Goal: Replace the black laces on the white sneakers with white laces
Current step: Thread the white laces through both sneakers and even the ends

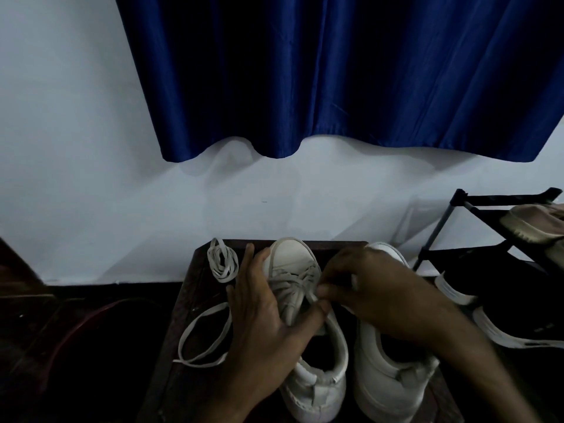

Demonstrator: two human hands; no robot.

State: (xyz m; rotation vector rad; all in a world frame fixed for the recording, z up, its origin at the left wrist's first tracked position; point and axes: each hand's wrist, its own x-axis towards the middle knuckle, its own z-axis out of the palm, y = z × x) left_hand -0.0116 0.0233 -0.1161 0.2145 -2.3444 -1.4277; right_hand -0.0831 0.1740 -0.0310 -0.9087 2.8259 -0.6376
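Observation:
Two white sneakers stand side by side on a dark wooden table (195, 300), toes toward the wall. The left sneaker (293, 261) has a white lace (293, 285) threaded across its eyelets. My left hand (262, 315) holds that shoe at its left side, thumb pressing at the tongue. My right hand (375, 288) pinches the lace at the shoe's right eyelets. The right sneaker (387, 380) lies partly under my right arm, its lacing hidden. One loose end of white lace (201, 337) loops on the table to the left. A coiled white lace (222, 260) lies near the table's back left corner.
A black shoe rack (488, 257) with other shoes stands at the right, close to the table. A white wall and a blue curtain (335, 80) are behind. A dark round object (79, 337) sits on the floor at the left.

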